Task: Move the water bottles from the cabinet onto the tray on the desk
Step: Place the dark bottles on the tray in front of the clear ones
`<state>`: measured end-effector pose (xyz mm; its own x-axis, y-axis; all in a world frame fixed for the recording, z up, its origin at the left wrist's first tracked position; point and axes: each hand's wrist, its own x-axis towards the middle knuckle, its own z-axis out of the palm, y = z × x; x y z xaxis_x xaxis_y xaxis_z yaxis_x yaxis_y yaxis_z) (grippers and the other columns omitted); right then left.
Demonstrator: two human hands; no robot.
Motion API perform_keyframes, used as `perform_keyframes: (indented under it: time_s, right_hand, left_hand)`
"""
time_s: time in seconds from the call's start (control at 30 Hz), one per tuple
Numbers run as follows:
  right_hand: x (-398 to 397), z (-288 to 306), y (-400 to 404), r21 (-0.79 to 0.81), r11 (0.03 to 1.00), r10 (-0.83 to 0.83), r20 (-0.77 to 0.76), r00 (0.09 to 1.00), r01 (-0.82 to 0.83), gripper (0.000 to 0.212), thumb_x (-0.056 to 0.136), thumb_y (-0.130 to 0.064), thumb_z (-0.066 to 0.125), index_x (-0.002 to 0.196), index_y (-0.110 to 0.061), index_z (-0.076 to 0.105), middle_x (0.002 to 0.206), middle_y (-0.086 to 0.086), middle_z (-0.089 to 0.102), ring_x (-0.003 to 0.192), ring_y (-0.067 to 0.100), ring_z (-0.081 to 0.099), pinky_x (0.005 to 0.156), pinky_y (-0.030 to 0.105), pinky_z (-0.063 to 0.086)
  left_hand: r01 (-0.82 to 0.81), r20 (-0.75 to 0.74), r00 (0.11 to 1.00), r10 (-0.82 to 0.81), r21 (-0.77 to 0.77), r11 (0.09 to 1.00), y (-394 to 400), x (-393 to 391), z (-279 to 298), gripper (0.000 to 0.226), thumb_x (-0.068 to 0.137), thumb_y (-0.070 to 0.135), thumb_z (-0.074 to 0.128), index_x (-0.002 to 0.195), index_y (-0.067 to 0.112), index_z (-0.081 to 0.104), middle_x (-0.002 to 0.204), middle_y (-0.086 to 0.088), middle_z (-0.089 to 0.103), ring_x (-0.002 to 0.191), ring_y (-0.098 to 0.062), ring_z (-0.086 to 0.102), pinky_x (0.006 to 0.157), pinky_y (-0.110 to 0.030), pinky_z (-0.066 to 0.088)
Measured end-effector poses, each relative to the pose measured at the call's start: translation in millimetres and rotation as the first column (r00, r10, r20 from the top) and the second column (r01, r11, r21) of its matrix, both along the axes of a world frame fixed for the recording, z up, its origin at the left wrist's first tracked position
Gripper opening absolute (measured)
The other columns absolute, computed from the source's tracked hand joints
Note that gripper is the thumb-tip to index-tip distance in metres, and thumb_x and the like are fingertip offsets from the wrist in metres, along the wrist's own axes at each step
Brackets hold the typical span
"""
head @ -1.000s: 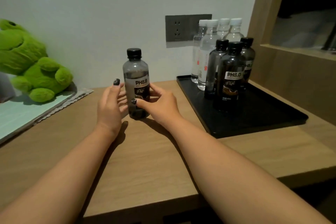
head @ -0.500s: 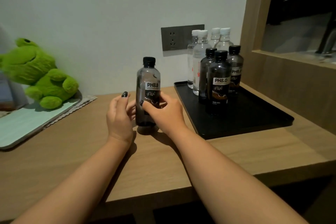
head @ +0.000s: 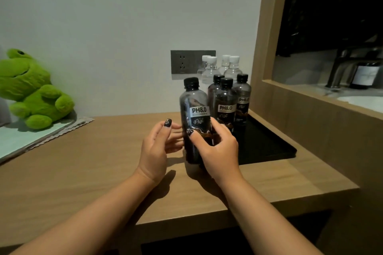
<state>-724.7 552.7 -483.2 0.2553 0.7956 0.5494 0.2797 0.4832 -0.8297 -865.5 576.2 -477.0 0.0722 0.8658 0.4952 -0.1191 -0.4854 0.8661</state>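
My right hand [head: 217, 149] grips the dark bottle [head: 195, 122], seemingly just above the surface [head: 83, 161] beside the tray [head: 269, 147]; left hand [head: 157, 147] open alongside. I should lift clear of the rim, setting it upright.

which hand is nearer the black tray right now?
Right. The right hand grips the dark bottle just left of the black tray; the left hand sits farther left, beyond the bottle.

I counted four dark bottles [head: 194, 118], four clear bottles [head: 211, 70], one tray [head: 267, 147], one plush frog [head: 31, 89], one wall socket [head: 184, 62], and my two hands [head: 155, 149].
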Motion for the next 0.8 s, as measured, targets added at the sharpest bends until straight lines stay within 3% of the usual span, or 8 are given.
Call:
perform_keyframes:
  time_s: [0.23,0.33,0.43,0.5,0.57,0.67,0.73,0.8]
  right_hand:
    - [34.7,-1.6,-12.1,-0.014,0.993,-0.118,-0.136,0.984,0.117,0.050,0.075,-0.049,0.067,0.119,-0.026,0.063,0.111,-0.006,0.067,0.102,0.006,0.064,0.085,0.037,0.058]
    - [47.6,-1.4,-16.4,0.008,0.984,-0.173,-0.169,0.970,0.177,0.053,0.077,-0.040,0.072,0.126,-0.022,0.058,0.115,-0.006,0.066,0.106,0.006,0.063,0.087,0.034,0.057]
    - [67.7,2.6,-19.9,0.042,0.970,-0.228,-0.181,0.957,0.239,0.054,0.080,-0.028,0.075,0.128,-0.022,0.051,0.115,-0.009,0.063,0.105,0.004,0.063,0.080,0.021,0.057]
    - [84.1,4.6,-18.2,0.041,0.964,-0.247,-0.215,0.945,0.262,0.058,0.083,-0.023,0.073,0.133,-0.021,0.044,0.114,-0.011,0.060,0.103,0.004,0.062,0.075,0.018,0.056]
    - [99.9,3.7,-12.0,0.006,0.958,-0.276,-0.234,0.932,0.286,0.062,0.083,-0.026,0.072,0.136,-0.023,0.040,0.116,-0.011,0.057,0.106,0.007,0.059,0.082,0.023,0.053]
    - [119.1,0.0,7.4,-0.066,0.926,-0.378,-0.146,0.914,0.372,0.055,0.083,-0.034,0.070,0.132,-0.019,0.049,0.123,0.000,0.057,0.113,0.017,0.056,0.091,0.035,0.050]
    - [127.7,2.3,20.5,-0.098,0.912,-0.407,-0.104,0.908,0.398,0.056,0.083,-0.032,0.070,0.133,-0.019,0.049,0.126,0.001,0.055,0.114,0.017,0.055,0.094,0.034,0.047]
    - [136.9,6.5,32.9,-0.113,0.909,-0.407,-0.033,0.913,0.401,0.061,0.083,-0.029,0.071,0.138,-0.020,0.046,0.132,0.001,0.052,0.118,0.015,0.051,0.099,0.035,0.044]
  left_hand:
    - [0.014,0.003,1.000,-0.014,-0.163,0.987,-0.9,52.6,14.7,0.045,0.102,0.034,0.030,0.091,0.007,0.064,0.076,-0.005,0.074,0.077,-0.016,0.071,0.061,-0.020,0.053]
    - [-0.021,-0.020,1.000,0.017,-0.211,0.977,13.9,64.7,10.1,0.027,0.084,0.048,0.047,0.091,0.028,0.064,0.088,-0.006,0.074,0.092,-0.026,0.070,0.077,-0.046,0.058]
    - [-0.152,-0.217,0.968,0.125,-0.111,0.982,28.2,74.6,7.4,0.015,0.090,0.034,0.055,0.104,0.032,0.053,0.102,0.007,0.062,0.107,-0.021,0.060,0.090,-0.043,0.051]
    - [-0.237,-0.319,0.921,0.222,-0.007,0.972,32.8,81.7,8.3,0.026,0.096,0.028,0.051,0.121,0.021,0.045,0.115,0.004,0.055,0.115,-0.020,0.053,0.098,-0.036,0.044]
    - [-0.221,-0.395,0.896,0.201,-0.005,0.975,39.0,86.2,7.2,0.050,0.095,0.034,0.052,0.137,0.013,0.034,0.136,-0.005,0.043,0.126,-0.021,0.044,0.107,-0.039,0.037]
    - [-0.102,-0.523,0.850,0.063,-0.045,0.994,52.2,90.5,4.7,0.083,0.085,0.041,0.066,0.146,0.023,0.014,0.152,-0.005,0.022,0.137,-0.021,0.032,0.114,-0.043,0.032]
    - [-0.092,-0.580,0.811,0.078,0.006,0.996,60.2,95.2,2.6,0.093,0.076,0.043,0.074,0.145,0.027,0.014,0.152,-0.004,0.021,0.137,-0.022,0.033,0.112,-0.045,0.035]
    - [-0.174,-0.595,0.776,0.210,0.118,0.978,65.4,99.5,-1.2,0.089,0.072,0.043,0.078,0.141,0.022,0.026,0.144,-0.002,0.033,0.130,-0.019,0.042,0.107,-0.040,0.042]
